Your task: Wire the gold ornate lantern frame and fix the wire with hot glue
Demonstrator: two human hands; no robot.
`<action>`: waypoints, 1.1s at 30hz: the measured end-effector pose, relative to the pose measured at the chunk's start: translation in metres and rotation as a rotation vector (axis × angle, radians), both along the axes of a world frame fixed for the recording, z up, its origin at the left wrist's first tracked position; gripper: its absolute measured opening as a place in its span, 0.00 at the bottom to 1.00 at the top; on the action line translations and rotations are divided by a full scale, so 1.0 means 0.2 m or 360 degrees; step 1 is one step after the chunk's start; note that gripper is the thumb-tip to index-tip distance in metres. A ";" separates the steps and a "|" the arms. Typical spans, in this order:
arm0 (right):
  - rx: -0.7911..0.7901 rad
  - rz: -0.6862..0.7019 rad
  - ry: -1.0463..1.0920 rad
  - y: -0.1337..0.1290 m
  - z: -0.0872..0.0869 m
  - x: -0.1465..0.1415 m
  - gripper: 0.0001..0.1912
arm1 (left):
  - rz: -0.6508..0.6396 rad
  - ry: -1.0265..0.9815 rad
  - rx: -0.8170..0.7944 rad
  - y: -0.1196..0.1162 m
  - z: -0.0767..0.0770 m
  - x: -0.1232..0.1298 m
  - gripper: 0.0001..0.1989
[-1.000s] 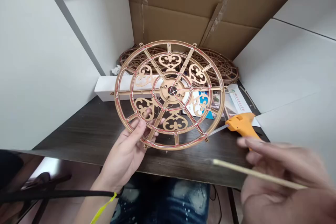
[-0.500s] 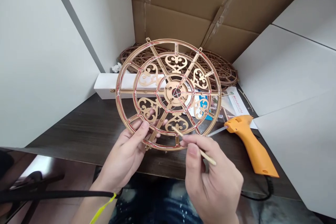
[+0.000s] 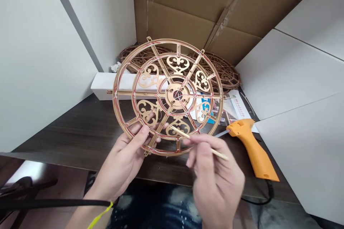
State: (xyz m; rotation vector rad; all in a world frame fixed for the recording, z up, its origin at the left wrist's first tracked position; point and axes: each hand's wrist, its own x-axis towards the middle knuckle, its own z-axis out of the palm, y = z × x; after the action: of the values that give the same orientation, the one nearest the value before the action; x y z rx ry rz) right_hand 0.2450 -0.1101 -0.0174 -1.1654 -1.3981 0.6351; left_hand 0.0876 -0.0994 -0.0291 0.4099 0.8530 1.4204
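Note:
A round gold-coloured openwork frame [image 3: 161, 125], with spokes, rings and scroll ornaments, is held up tilted above the table. Red and clear wires run along its rings and spokes. My left hand [image 3: 129, 154] grips its lower left rim, thumb in front and fingers behind. In my right hand [image 3: 215, 171] a thin pale wooden stick [image 3: 220, 154] is pinched between thumb and fingers. The stick's tip points up and left, over the scroll ornament at the bottom of the frame. Whether the tip touches it, I cannot tell.
An orange glue gun [image 3: 251, 148] lies on the dark table [image 3: 67, 128] at the right, its cord hanging down. Behind the frame are more round frames [image 3: 223, 69], a white box [image 3: 102, 85] and printed papers [image 3: 236, 105]. Cardboard [image 3: 182, 7] and white panels enclose the table.
The stick has turned to a flatter angle, and my right hand has shifted slightly. My left hand keeps its hold on the frame. The whole view has drifted a little to the left.

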 end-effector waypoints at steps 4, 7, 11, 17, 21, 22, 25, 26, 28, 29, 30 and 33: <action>0.0120 -0.0146 0.0438 -0.01 0.00 0.03 0.15 | 0.0025 -0.0048 -0.0036 -0.01 -0.01 -0.01 0.11; 0.0145 -0.0106 0.0214 -0.01 -0.01 0.08 0.17 | 0.0036 -0.0009 -0.0048 -0.01 -0.02 -0.01 0.13; 0.0208 -0.0083 -0.0293 0.00 -0.06 0.12 0.14 | 0.0024 -0.0002 -0.0072 0.00 -0.01 0.00 0.15; 0.0021 0.0052 -0.0130 0.00 -0.02 0.08 0.14 | 0.0051 -0.0015 -0.0028 0.00 -0.01 0.00 0.15; 0.0056 0.0115 0.0437 -0.05 0.01 0.06 0.17 | 0.0093 -0.0091 -0.0030 0.01 -0.01 0.01 0.15; 0.0072 0.0117 0.0427 -0.07 0.01 0.06 0.16 | 0.0105 -0.0111 -0.0008 0.01 -0.01 0.01 0.14; 0.0002 0.0115 0.0058 -0.12 -0.04 0.07 0.13 | 0.0135 -0.0152 0.0032 0.02 0.00 0.02 0.13; -0.0044 0.0100 -0.0066 -0.13 -0.05 0.06 0.12 | 0.0137 -0.0163 0.0032 0.02 0.00 0.01 0.13; -0.0147 0.0133 -0.0120 -0.15 -0.09 0.03 0.11 | 0.0129 -0.0186 0.0028 0.02 0.00 0.01 0.11; -0.0209 0.0203 -0.0041 -0.15 -0.10 0.02 0.12 | 0.0122 -0.0185 0.0030 0.02 0.00 0.00 0.11; -0.0268 0.0292 0.0098 -0.16 -0.10 0.00 0.12 | 0.0107 -0.0172 0.0031 0.01 0.00 0.00 0.10; -0.0366 0.0608 0.0634 -0.14 -0.09 -0.02 0.15 | 0.0036 -0.0124 0.0022 0.00 0.00 -0.01 0.10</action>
State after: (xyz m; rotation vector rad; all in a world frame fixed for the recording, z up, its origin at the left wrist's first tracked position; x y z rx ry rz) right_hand 0.2403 -0.1375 -0.0347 -0.8833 -1.2285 1.2537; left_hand 0.0865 -0.0993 -0.0293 0.3545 0.7873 1.4547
